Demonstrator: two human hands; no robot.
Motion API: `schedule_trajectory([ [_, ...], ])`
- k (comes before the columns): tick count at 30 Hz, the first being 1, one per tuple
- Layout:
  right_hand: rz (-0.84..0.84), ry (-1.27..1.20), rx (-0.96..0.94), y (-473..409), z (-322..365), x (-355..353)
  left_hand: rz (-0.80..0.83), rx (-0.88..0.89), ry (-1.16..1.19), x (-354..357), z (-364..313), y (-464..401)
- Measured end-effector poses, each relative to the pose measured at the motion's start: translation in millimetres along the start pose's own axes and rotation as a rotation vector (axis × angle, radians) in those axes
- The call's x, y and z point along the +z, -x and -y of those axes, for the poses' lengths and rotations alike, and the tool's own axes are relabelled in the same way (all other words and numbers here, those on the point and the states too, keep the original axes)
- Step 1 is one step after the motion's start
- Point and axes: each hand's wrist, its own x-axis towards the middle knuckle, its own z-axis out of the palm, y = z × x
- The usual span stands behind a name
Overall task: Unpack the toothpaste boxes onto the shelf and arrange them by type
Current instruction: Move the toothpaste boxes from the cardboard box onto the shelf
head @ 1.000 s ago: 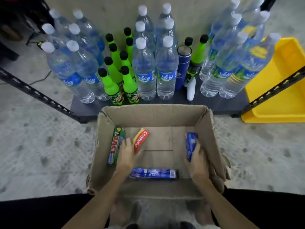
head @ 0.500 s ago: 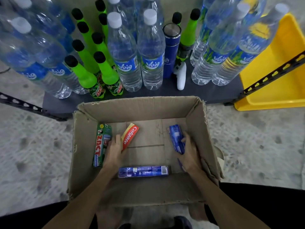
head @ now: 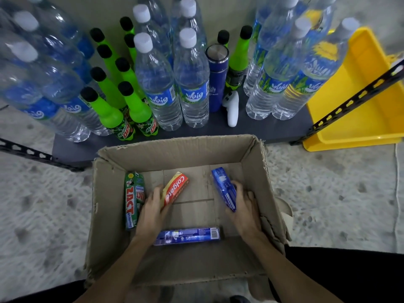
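A: How far along does the unpacking look?

B: Barely started, I'd judge. All four toothpaste boxes I can see are inside the cardboard carton [head: 102,215], and none stands on the dark shelf [head: 258,130] just beyond the carton's far wall.

A: What are the hands doing?

B: Both are down in the carton. The left hand [head: 150,212] has its fingers curled round the lower end of the red Colgate box [head: 176,189], which tilts up near the carton's middle. The right hand [head: 246,206] wraps its fingers around the blue box [head: 224,189] near the carton's right wall, also lifted at an angle.

A: And the others?

B: The green Zact box [head: 132,200] lies along the carton's left wall, just beside the left hand. A second blue box [head: 188,236] lies flat across the carton's near side, between the two wrists.

A: Room on the shelf?

B: Water bottles [head: 192,84], green soda bottles [head: 109,108], a blue flask [head: 216,82] and a small white object crowd it; only the strip nearest the carton looks free. So placing and sorting by type all remain.
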Motion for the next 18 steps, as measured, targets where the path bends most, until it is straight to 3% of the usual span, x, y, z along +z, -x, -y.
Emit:
schedule_trajectory([
  [4, -0.039, -0.191, -0.169, 5, 29, -35, -0.099, 0.072, 0.170, -17, -25, 10],
  [6, -0.109, -0.171, -0.257, 7, 42, -57, -0.178, 0.142, 0.190, -29, -43, 13],
  [13, -0.300, -0.027, -0.454, 23, 61, -149, -0.455, 0.357, 0.036, -116, -110, 40],
  [18, -0.350, -0.025, -0.550, 42, 79, -244, -0.517, 0.489, -0.166, -197, -140, 67],
])
